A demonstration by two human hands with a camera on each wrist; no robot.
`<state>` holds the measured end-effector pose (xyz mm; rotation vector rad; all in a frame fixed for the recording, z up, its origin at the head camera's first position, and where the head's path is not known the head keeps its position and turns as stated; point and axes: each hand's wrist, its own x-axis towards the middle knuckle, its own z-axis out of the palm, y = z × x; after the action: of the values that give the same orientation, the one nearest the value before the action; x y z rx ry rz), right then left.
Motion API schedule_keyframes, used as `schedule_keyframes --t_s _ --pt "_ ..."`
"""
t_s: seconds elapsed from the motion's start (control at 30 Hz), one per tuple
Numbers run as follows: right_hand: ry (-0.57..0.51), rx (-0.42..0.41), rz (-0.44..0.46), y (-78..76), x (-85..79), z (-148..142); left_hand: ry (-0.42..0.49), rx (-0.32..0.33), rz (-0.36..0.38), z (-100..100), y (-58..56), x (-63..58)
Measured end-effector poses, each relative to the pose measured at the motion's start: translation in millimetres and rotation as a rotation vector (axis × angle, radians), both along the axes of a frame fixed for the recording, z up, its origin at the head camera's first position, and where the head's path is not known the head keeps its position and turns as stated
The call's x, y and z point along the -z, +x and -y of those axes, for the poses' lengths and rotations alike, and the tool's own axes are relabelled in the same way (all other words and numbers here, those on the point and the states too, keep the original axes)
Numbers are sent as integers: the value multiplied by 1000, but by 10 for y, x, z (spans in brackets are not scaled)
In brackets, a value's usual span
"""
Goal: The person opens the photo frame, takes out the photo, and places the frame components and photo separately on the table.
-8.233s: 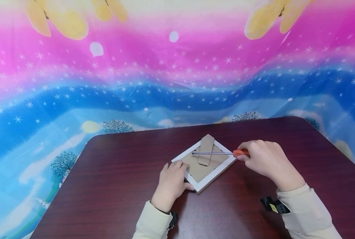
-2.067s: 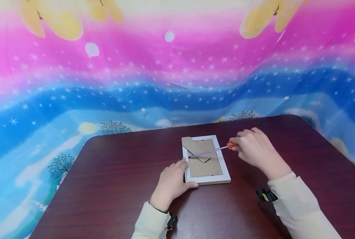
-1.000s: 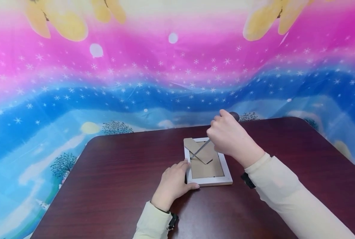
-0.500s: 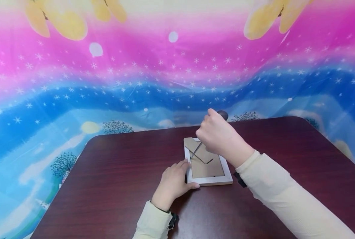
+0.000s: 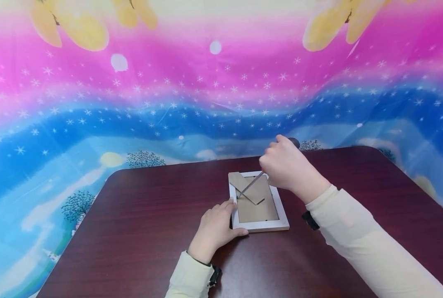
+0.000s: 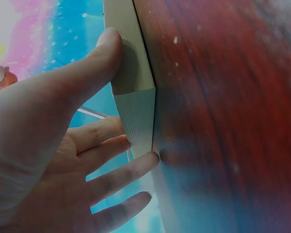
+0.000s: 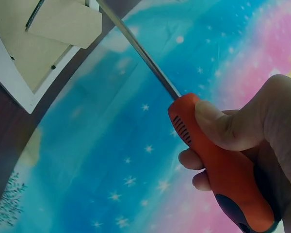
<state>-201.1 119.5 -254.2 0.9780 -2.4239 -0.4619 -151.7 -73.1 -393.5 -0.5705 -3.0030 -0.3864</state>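
A picture frame (image 5: 268, 226) lies face down on the table, its white border around a tan backing board with a stand flap (image 5: 238, 181). Dark tabs show along the backing's edges. My left hand (image 5: 213, 225) braces the near left corner, thumb along the near side and nearly straight fingers at the left side. In my right hand (image 5: 286, 167) is a flathead screwdriver (image 7: 216, 148) with an orange and black handle, gripped by curled fingers with the thumb along it. The shaft (image 5: 252, 183) slants down left, its tip at a dark tab on the backing's left edge.
The dark reddish-brown table (image 5: 150, 215) has rounded far corners. Behind it hangs a colourful printed cloth (image 5: 214, 91) with snowflakes and trees. Black straps with small devices sit at both wrists, below pale sleeves (image 5: 355, 231).
The frame has turned from slanting to nearly straight since the oldest view. My right hand rose over the frame, tilted the screwdriver steeper, then swung slightly back right. My left hand stays at the corner.
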Motion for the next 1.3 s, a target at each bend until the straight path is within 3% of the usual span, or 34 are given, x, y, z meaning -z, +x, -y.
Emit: schedule_keyframes --t_s 0.43,0.7,0.87,1.03,1.17,1.3 --pt "282 -8 -183 150 -78 455 -2 11 -34 32 11 15" --pt "475 -10 -226 256 -110 721 -20 1 49 21 -22 -7" --pt "536 -10 -241 288 -114 810 -16 -2 74 16 -20 -38" --pt "473 11 -218 243 -117 719 -29 -2 51 8 -15 -25" --pt "336 37 -193 170 -89 548 -42 2 -8 4 2 -4" --pt "203 58 -111 115 -51 368 -45 -11 -41 0 19 3"
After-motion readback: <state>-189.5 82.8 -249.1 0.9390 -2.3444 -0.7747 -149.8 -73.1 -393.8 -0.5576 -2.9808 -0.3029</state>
